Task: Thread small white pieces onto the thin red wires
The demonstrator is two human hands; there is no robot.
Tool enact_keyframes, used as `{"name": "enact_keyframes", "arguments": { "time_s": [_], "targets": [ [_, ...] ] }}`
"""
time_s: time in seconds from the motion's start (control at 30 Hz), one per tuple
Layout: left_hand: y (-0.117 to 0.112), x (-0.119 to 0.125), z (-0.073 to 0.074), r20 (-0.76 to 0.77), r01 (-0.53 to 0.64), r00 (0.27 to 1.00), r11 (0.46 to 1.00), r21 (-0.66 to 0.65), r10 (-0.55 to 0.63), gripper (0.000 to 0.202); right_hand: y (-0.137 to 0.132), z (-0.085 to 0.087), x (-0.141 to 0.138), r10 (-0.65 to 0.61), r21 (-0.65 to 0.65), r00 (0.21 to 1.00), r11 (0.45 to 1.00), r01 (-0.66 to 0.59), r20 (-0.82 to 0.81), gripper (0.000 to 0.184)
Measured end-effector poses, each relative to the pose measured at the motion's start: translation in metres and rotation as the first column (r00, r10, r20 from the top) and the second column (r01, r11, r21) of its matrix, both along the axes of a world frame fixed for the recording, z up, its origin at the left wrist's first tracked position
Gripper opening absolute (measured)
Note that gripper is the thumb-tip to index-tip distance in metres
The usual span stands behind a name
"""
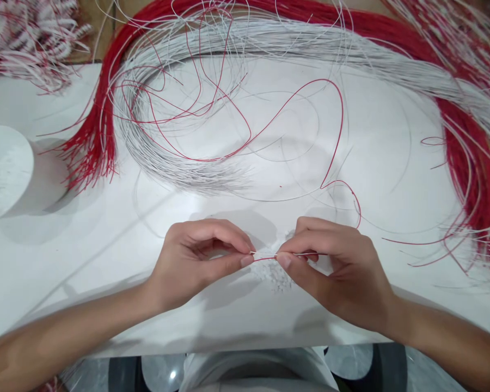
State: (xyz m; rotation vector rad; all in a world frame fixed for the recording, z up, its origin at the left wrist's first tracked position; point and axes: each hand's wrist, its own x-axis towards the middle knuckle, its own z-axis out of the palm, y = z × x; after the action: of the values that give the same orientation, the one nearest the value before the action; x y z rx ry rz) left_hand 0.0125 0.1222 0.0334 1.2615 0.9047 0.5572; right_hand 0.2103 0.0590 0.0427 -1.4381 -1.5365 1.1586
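Observation:
Pinched between thumb and forefinger of my left hand (200, 264) are the tips of a thin red wire (265, 258) and a thin white wire (264, 253). Both wires run side by side to my right hand (338, 267), whose thumb and forefinger close on them a short gap away. Past the right fingers, thin strands continue under the palm, where the hand hides them. Just below the fingertips, a small heap of tiny white pieces (280, 280) lies on the white table (167, 332). A loose red wire (342, 120) loops across the table beyond the right hand.
A large bundle of white wires (269, 35) curves across the back beside a thick red wire bundle (106, 92). To the left stands a white round container (49, 174) with white contents. Bundled red-and-white wires (36, 38) lie at the back left. The table's front edge is near me.

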Motion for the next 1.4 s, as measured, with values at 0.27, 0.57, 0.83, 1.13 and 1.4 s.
{"name": "enact_keyframes", "arguments": {
  "time_s": [0.27,0.57,0.83,1.13,1.4],
  "targets": [
    [0.0001,0.0000,0.0004,0.019,-0.017,1.000,1.000,-0.017,0.018,0.014,-0.0006,0.0001,-0.0002,-0.008,0.010,1.000,1.000,0.008,0.014,0.012],
    [0.0009,0.0011,0.0011,0.011,-0.019,1.000,1.000,-0.008,0.019,0.014,-0.0006,0.0014,-0.0008,-0.011,0.003,1.000,1.000,0.011,0.001,0.011],
    [0.0018,0.0004,0.0002,-0.006,0.024,1.000,0.996,0.080,-0.023,0.012,0.0012,0.0030,-0.0018,-0.016,-0.032,0.999,0.999,0.017,0.031,0.013],
    [-0.0014,-0.0008,-0.0033,-0.004,0.028,1.000,0.996,0.083,-0.028,0.018,0.0029,0.0049,-0.0050,-0.064,-0.029,0.995,0.997,0.066,0.072,0.014],
    [-0.0006,0.0008,-0.0020,-0.025,0.067,0.998,0.985,0.158,-0.064,0.018,0.0010,0.0027,-0.0058,-0.057,-0.010,0.993,0.998,0.059,0.100,0.013]
  ]
}}
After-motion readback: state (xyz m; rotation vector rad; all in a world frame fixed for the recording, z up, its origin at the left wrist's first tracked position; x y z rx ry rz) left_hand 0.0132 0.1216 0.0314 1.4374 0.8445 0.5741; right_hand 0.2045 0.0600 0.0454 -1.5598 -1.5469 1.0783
